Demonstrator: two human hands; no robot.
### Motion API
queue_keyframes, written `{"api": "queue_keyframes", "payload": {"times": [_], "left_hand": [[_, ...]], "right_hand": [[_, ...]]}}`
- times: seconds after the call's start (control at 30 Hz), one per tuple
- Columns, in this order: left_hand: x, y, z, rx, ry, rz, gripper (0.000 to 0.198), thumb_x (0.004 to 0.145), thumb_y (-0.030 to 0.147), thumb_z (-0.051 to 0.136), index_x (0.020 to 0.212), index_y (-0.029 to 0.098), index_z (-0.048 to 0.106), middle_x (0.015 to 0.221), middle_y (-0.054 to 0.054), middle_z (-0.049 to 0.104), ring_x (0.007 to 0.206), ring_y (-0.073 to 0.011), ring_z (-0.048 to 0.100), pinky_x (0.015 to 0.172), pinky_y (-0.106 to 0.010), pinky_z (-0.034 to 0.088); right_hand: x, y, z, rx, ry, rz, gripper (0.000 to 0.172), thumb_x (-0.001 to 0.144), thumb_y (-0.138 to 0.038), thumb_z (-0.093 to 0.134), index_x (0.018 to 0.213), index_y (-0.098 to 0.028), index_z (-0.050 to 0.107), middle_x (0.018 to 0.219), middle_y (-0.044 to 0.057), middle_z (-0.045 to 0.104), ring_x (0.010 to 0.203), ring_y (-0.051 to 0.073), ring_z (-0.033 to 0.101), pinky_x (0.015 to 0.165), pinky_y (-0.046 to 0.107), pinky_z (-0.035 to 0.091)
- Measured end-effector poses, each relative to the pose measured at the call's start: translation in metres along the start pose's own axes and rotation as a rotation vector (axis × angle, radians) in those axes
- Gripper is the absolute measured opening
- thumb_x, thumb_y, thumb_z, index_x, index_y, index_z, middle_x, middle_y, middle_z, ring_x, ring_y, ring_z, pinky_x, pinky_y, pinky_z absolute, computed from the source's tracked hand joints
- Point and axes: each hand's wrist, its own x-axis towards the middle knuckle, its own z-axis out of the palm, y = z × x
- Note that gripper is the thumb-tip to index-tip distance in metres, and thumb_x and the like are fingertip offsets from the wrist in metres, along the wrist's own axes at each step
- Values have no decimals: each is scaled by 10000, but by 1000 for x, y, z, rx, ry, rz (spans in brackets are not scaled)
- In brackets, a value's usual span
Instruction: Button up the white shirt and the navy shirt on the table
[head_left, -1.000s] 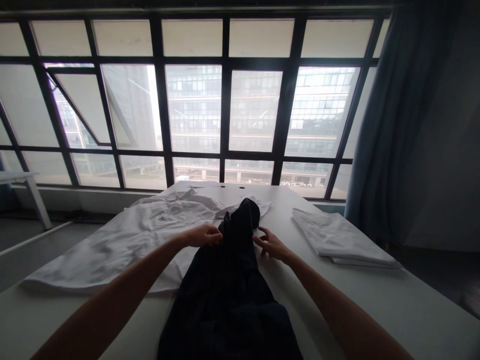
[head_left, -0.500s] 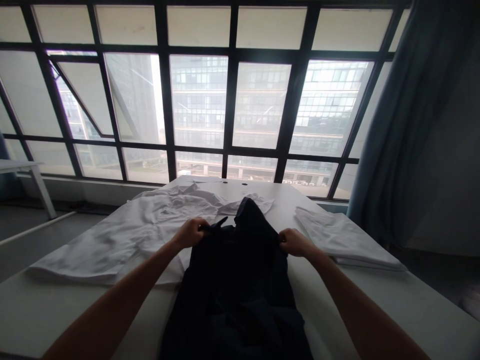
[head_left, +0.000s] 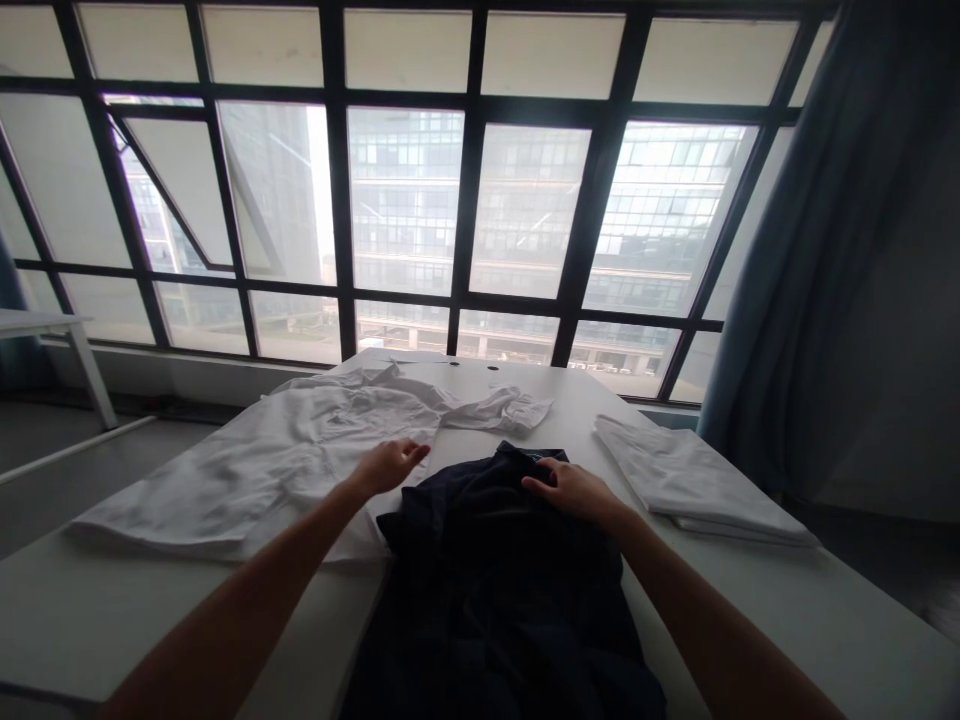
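A dark navy garment (head_left: 502, 590) with a collar at its far end lies on the white table (head_left: 67, 600) in front of me. My right hand (head_left: 574, 490) rests on its collar area, thumb and fingers apart against the fabric. Just left of the collar, my left hand (head_left: 391, 465) hovers above the edge of a white garment (head_left: 262, 470). Its fingers are curled together, and no cloth shows between them. The navy garment's lower part is very dark, and its folds there are hard to make out.
A folded white garment (head_left: 694, 480) lies on the right of the table. Beyond the table is a large framed window (head_left: 405, 200) with one pane tilted open. A blue curtain (head_left: 795, 280) hangs at right, and another white table (head_left: 41, 325) stands at far left.
Both hands have let go of the navy garment's shoulders. Its raised top has dropped flat onto the table. My right hand has moved left onto the collar; the left is now off the garment.
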Motion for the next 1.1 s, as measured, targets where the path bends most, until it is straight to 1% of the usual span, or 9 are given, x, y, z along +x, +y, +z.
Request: {"api": "queue_keyframes", "payload": {"times": [0.1, 0.23, 0.33, 0.43, 0.57, 0.73, 0.87, 0.97, 1.1], "left_hand": [[-2, 18, 40, 142, -93, 91, 595, 793, 529, 659, 1258, 158, 645, 1045, -111, 737, 939, -271, 679, 830, -329, 499], [-8, 33, 51, 246, -204, 169, 252, 823, 287, 629, 1031, 241, 764, 972, -54, 759, 927, -245, 690, 838, -300, 494], [-11, 31, 45, 278, -224, 211, 217, 819, 266, 628, 982, 275, 772, 975, -37, 746, 916, -229, 681, 832, -290, 494], [-13, 26, 43, 294, -167, 229, 261, 849, 415, 630, 1019, 264, 758, 1098, -75, 695, 1017, -255, 646, 887, -318, 482], [-12, 24, 53, 289, -107, 166, 456, 856, 529, 612, 1161, 199, 688, 1197, -135, 661, 1153, -314, 582, 990, -388, 440], [-6, 28, 62, 257, -96, 113, 684, 800, 424, 705, 1390, 133, 516, 1336, -186, 594, 1253, -322, 538, 1055, -390, 406], [-6, 35, 56, 153, -138, 97, 626, 758, 293, 710, 1347, 128, 575, 1300, -170, 634, 1214, -295, 589, 1032, -347, 441], [-7, 38, 39, 127, -114, 154, 494, 710, 144, 642, 1197, 205, 701, 1143, -89, 726, 1087, -257, 662, 964, -319, 488], [-7, 32, 10, 158, 38, 133, 501, 661, 54, 544, 1074, 237, 762, 1048, -39, 754, 1007, -225, 681, 917, -291, 503]], "right_hand": [[-1, -11, 12, 0, -78, -113, 428, 872, -398, 709, 1234, -174, 660, 1022, 101, 684, 943, 257, 642, 765, 267, 470], [0, 0, -3, 102, -35, -228, 203, 782, -90, 606, 922, -166, 732, 810, 36, 680, 737, 169, 620, 669, 214, 429], [-2, 35, -29, -25, 89, -61, 119, 743, -113, 610, 768, -166, 713, 769, 51, 672, 730, 187, 611, 654, 238, 417], [-5, 80, -48, -220, 117, 280, 79, 712, -133, 642, 722, -166, 712, 844, 113, 681, 783, 261, 634, 661, 298, 440], [-2, 106, -45, -236, 93, 324, 204, 703, -117, 670, 884, -182, 738, 1065, 135, 667, 935, 301, 646, 733, 333, 483], [11, 80, -11, -108, 24, 186, 310, 929, -272, 551, 1193, -163, 672, 1157, 121, 655, 1083, 274, 610, 878, 340, 467], [21, 78, 16, -120, 12, 186, 493, 952, -405, 595, 1334, -94, 578, 1313, 184, 558, 1179, 315, 551, 925, 366, 451], [26, 86, 25, -56, 11, 177, 544, 901, -330, 666, 1366, -75, 544, 1172, 176, 635, 1074, 281, 612, 868, 313, 462], [28, 80, 23, 49, -23, 123, 256, 825, -208, 682, 1067, -124, 688, 931, 86, 689, 887, 228, 649, 725, 248, 438]]}}
